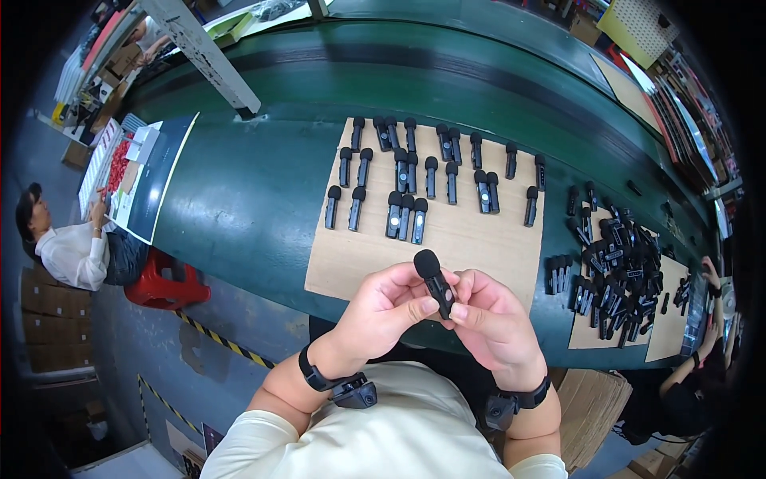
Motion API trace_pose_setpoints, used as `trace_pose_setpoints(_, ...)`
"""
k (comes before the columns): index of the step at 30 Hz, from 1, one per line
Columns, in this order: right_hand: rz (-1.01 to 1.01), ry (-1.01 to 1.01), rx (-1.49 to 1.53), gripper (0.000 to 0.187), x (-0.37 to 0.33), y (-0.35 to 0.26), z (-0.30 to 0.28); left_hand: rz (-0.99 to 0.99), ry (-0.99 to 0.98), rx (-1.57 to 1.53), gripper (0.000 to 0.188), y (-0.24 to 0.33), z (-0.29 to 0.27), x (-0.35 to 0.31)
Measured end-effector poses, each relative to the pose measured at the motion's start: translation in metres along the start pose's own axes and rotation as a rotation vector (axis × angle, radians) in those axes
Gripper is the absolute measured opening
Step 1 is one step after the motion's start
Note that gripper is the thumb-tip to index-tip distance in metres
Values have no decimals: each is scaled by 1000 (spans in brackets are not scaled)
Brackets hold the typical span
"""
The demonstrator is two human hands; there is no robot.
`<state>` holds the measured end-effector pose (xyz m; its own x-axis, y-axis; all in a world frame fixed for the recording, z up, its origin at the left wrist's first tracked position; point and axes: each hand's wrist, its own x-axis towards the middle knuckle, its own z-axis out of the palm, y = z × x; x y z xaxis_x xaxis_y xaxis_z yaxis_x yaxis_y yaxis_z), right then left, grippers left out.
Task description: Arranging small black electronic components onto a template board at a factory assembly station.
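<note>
A small black clip microphone (435, 281) with a round foam head is pinched between both my hands, just above the near edge of a brown board (471, 239). My left hand (385, 310) grips its lower body from the left. From the right, my right hand (488, 318) holds it with thumb and fingertips. Several more black microphones (415, 172) lie in rows on the board's far half.
The board lies on a green conveyor belt (255, 184). A heap of black microphones (618, 267) covers another board at right, near another person's hands (710, 275). A seated person (68, 247) works at left beside a red stool (163, 287). A cardboard box (590, 403) stands at lower right.
</note>
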<state>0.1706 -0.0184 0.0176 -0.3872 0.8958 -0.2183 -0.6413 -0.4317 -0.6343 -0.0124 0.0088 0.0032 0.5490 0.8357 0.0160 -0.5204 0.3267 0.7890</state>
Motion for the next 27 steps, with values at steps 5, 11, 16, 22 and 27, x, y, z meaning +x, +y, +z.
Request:
trace_pose_setpoints(5,-22,-32,12,14,-5,1,1,-52,29,-86,31,2,6,-1)
trace_pose_setpoints(11,-156,-7,-19,15,-22,-3,6,-62,37,-49,30,21,19,1)
trace_pose_setpoints(16,-354,39,-209,17,-48,-13,-4,156,-16,331,26,100,33,17)
trace_pose_setpoints(22,-544,94,-297,15,-74,-27,-23,276,78,704,30,209,66,47)
trace_pose_setpoints(27,-588,96,-360,13,-82,-31,-23,370,242,951,26,271,97,84)
